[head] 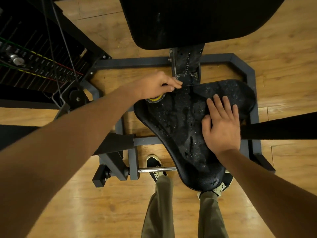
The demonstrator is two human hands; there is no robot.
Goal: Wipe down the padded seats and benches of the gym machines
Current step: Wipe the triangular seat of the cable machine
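Observation:
A black padded seat (180, 127), worn and cracked with pale flecks, sits in the middle of the view on a grey steel frame. My left hand (158, 85) presses a yellow and dark cloth or sponge (155, 99) onto the seat's far left corner; most of the cloth is hidden under the hand. My right hand (221, 124) lies flat on the seat's right side, fingers spread, holding nothing. A large black back pad (197, 19) rises beyond the seat at the top of the view.
The weight stack (30, 60) with its cables stands at the upper left. The grey base frame (243, 69) rings the seat on the wooden floor. A chrome bar (157, 169) juts out under the seat near my left shoe. A black arm (281, 126) crosses at the right.

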